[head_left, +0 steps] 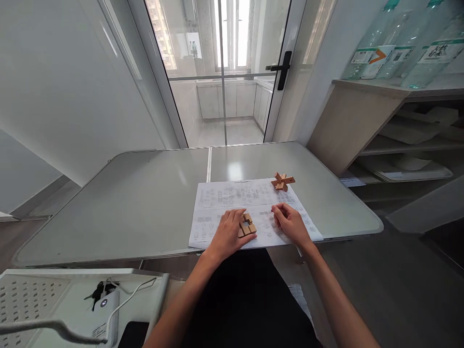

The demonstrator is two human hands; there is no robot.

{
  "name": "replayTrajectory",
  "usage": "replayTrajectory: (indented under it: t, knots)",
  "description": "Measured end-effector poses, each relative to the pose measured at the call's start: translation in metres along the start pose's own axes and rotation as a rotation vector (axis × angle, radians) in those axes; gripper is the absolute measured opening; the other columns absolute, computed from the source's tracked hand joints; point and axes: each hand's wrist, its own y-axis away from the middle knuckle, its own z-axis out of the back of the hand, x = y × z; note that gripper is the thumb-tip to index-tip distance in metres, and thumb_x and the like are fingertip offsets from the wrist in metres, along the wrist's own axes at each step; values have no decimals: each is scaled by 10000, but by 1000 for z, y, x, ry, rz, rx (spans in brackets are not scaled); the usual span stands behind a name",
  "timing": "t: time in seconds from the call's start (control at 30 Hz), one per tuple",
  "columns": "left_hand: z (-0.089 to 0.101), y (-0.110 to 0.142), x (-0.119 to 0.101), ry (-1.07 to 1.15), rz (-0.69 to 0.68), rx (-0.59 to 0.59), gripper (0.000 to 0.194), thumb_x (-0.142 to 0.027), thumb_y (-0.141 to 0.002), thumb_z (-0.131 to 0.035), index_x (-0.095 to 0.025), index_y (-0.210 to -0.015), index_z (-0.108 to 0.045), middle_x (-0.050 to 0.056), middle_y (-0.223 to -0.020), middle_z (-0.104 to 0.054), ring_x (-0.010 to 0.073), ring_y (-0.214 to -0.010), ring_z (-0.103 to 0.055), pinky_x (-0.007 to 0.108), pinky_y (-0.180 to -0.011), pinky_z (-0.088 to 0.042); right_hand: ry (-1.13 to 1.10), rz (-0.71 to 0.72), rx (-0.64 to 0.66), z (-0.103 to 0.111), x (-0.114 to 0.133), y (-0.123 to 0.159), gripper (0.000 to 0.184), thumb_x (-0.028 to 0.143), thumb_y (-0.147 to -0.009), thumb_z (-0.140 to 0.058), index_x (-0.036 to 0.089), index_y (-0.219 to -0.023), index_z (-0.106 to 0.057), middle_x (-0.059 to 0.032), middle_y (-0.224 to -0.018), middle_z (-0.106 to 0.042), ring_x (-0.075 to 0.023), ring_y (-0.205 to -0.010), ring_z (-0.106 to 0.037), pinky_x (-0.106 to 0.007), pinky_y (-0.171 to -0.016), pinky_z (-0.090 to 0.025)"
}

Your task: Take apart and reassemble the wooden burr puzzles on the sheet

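My left hand [229, 230] rests on a printed sheet [206, 198], its thumb and fingers closed around the sides of a few notched wooden puzzle pieces [248, 224]. The pieces lie flat against one another with a small gap among them, and my palm hides their left part. To the right, my right hand [290, 222] hovers low over the sheet with its fingers curled and pinched. What it holds, if anything, I cannot make out. Beyond it, an interlocked wooden burr puzzle [282, 181] sits on the sheet's far right corner.
The sheet lies at the near edge of a grey folding table [108, 208]. At lower left, a white cart [65, 299] carries keys [97, 292], a white power bank [107, 314] with a cable, and a black phone [133, 334]. Plastic bottles [406, 53] stand on a shelf [369, 94] at right.
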Motion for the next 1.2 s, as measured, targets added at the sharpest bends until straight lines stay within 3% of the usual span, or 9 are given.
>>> replayTrajectory:
  t: [0.13, 0.4, 0.7, 0.87, 1.07, 1.2]
  knots:
    - [8, 8, 8, -1, 33, -28, 778, -420, -784, -910, -267, -1431, -505, 123, -1391, -615, 367, -1289, -567, 565, -1107, -484, 10, -2, 6, 0, 2, 1, 485, 710, -967, -568, 241, -850, -606, 24, -582, -562, -192, -549, -516, -305, -561, -398]
    - [17, 15, 14, 51, 93, -63, 633, -412, -750, -937, -260, -1278, -625, 87, -1325, -644, 339, -1263, -579, 541, -1095, -507, 37, -5, 11, 1, 2, 2, 454, 669, -990, -559, 236, -865, -614, 30, -582, -555, -182, -549, -513, -290, -552, -395]
    - [22, 18, 16, 247, 125, -74, 713, -377, -769, -932, -283, -1385, -586, 75, -1314, -680, 294, -1179, -657, 480, -1043, -556, 75, -3, 27, 0, 3, 3, 454, 667, -992, -547, 236, -858, -598, 37, -581, -544, -178, -541, -507, -295, -555, -388]
    - [19, 20, 18, 265, 156, -83, 714, -355, -764, -936, -272, -1382, -589, 80, -1282, -697, 297, -1150, -678, 500, -1045, -558, 121, -9, 45, 0, 8, 3, 441, 651, -1001, -529, 238, -861, -593, 36, -586, -545, -184, -551, -518, -306, -571, -397]
    - [18, 20, 17, 290, 159, -101, 683, -332, -774, -927, -279, -1368, -595, 69, -1303, -692, 285, -1167, -670, 490, -1061, -549, 207, 19, 193, -6, 26, 10, 361, 579, -990, -568, 234, -928, -656, 9, -669, -642, -203, -612, -603, -327, -634, -456]
    - [19, 20, 16, 305, 162, -112, 690, -359, -774, -925, -290, -1376, -594, 61, -1292, -702, 283, -1156, -676, 482, -1053, -549, 311, 58, 370, -17, 44, 20, 322, 532, -1018, -533, 243, -1075, -663, -34, -885, -729, -208, -705, -666, -331, -660, -506]
